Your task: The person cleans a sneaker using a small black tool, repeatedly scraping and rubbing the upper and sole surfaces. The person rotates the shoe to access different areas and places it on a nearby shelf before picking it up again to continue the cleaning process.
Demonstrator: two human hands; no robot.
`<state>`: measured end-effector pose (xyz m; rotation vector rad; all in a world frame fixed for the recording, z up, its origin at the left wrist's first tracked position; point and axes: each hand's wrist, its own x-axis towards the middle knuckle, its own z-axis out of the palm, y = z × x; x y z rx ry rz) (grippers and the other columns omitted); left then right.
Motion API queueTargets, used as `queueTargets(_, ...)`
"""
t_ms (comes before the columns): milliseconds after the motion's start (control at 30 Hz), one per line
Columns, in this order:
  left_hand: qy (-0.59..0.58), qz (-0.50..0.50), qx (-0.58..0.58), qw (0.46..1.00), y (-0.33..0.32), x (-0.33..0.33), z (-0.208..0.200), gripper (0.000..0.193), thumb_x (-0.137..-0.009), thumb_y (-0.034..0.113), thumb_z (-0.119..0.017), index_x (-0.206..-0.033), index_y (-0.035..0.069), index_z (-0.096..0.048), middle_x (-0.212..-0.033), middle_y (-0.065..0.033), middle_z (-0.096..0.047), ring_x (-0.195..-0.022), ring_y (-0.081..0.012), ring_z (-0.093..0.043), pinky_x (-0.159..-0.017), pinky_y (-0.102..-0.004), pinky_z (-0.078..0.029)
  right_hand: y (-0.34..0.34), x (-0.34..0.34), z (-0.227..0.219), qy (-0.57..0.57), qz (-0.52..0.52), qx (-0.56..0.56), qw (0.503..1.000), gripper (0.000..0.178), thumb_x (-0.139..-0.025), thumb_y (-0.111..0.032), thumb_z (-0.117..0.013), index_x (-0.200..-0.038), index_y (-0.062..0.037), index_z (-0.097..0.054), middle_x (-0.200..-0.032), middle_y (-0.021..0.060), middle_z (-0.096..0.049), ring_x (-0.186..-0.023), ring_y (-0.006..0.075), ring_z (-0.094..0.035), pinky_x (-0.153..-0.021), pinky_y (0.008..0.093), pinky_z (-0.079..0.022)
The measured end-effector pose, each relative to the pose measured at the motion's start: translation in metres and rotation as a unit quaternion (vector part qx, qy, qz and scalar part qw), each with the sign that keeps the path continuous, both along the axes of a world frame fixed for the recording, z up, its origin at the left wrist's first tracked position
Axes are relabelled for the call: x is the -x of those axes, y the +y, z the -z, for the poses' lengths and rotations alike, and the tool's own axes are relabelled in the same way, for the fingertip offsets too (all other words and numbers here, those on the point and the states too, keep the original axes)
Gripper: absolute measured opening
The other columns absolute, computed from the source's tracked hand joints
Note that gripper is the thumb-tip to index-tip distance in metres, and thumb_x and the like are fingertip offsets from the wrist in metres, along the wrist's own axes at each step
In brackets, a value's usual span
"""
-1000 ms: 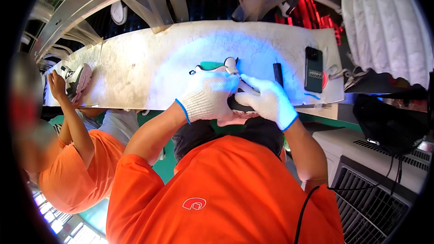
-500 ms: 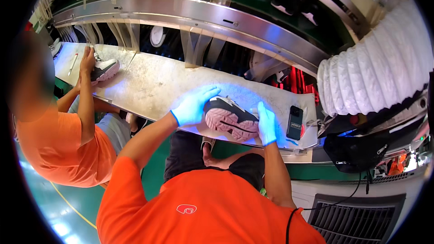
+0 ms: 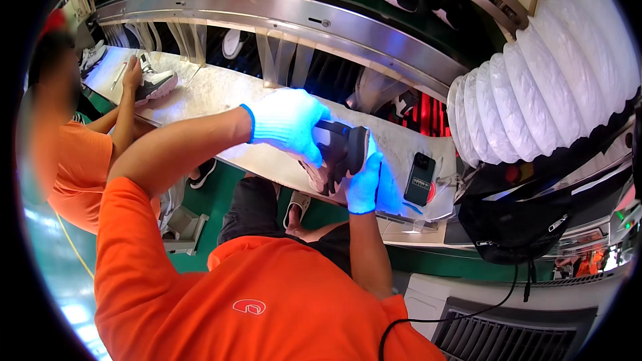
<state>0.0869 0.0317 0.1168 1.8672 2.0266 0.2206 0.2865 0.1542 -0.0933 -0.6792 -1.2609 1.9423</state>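
Both of my hands wear white knitted gloves, lit bluish. Between them a dark sneaker [image 3: 341, 152] with a pinkish sole is held up over the front edge of the pale bench [image 3: 221, 87]. My left hand [image 3: 289, 124] is closed over its upper left side, the thumb bent down along the shoe. Lower down, my right hand [image 3: 364, 186] grips the right side from below; some of its fingers are behind the shoe. The sneaker is tilted, and my left glove covers part of it.
At my left a co-worker's hand [image 3: 133, 75] holds a white and dark sneaker [image 3: 156, 85]. A black phone [image 3: 420, 178] lies on the bench to my right, near a black bag [image 3: 515, 227] and a ribbed white duct [image 3: 528, 93]. Behind the bench runs a metal rail [image 3: 281, 20] with clear hanging strips.
The sneaker has been lifted and turned, so its pink sole no longer faces me. My left hand has moved up and over it; my right hand has shifted left.
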Motion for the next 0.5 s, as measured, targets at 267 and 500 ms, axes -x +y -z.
queueTargets(267, 0.010, -0.024, 0.088, 0.996, 0.006, -0.016, -0.020, 0.064, -0.076, 0.048, -0.096, -0.119, 0.002, -0.082, -0.098, -0.0201, -0.083, -0.087, -0.0364, -0.080, -0.080, -0.0447, -0.064, 0.000, -0.014, -0.038, 0.132, -0.133, -0.217, 0.958, 0.160, -0.073, -0.074, -0.096, -0.180, 0.0002, -0.003, -0.184, 0.0191, -0.022, -0.168, 0.0351, -0.030, -0.137, 0.0503, -0.028)
queueTargets(500, -0.044, -0.060, 0.065, 0.995, -0.012, -0.020, -0.014, 0.086, -0.074, 0.057, -0.095, -0.138, 0.005, -0.073, -0.114, -0.0197, -0.082, -0.093, -0.0386, -0.081, -0.083, -0.0481, -0.065, -0.020, 0.014, 0.007, 0.272, 0.001, -0.061, 0.960, 0.119, -0.080, -0.070, -0.094, -0.163, 0.0006, -0.047, -0.155, 0.0195, -0.062, -0.141, 0.0353, -0.063, -0.120, 0.0466, -0.053)
